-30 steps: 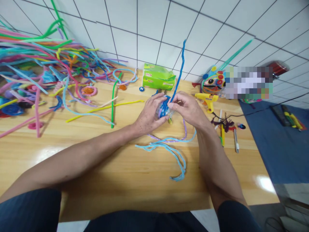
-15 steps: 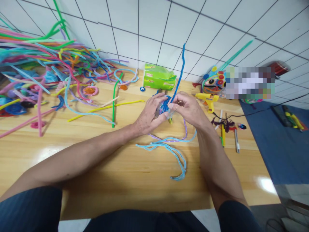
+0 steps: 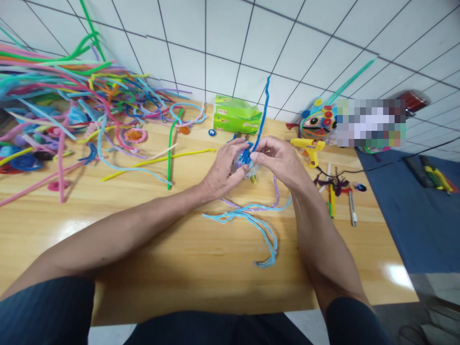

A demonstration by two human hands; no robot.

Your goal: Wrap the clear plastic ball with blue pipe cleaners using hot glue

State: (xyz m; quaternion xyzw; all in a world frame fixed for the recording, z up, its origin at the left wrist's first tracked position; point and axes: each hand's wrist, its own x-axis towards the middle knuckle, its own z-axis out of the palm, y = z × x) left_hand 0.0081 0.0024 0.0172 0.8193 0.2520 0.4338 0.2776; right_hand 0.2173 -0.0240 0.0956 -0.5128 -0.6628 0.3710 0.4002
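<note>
My left hand (image 3: 227, 165) is closed round a small clear, shiny plastic piece (image 3: 253, 168) with blue pipe cleaner wound about it. Its exact kind is partly hidden by the fingers. My right hand (image 3: 276, 158) pinches a blue pipe cleaner (image 3: 265, 108) close to that piece, and the long free end sticks up toward the wall. Light blue pipe cleaners (image 3: 268, 235) lie curved on the table below my hands, beside a purple strand (image 3: 276, 191).
A green tissue pack (image 3: 235, 116) stands behind my hands. To the right are a yellow glue gun (image 3: 309, 149), a cutter knife (image 3: 352, 209) and a decorated colourful piece (image 3: 318, 125). Piled at left are many-coloured pipe cleaners (image 3: 63, 88). A wooden table (image 3: 172, 268) carries everything.
The upright end of the blue pipe cleaner has dropped a little and shifted slightly left. Both hands stay in nearly the same place and keep their hold.
</note>
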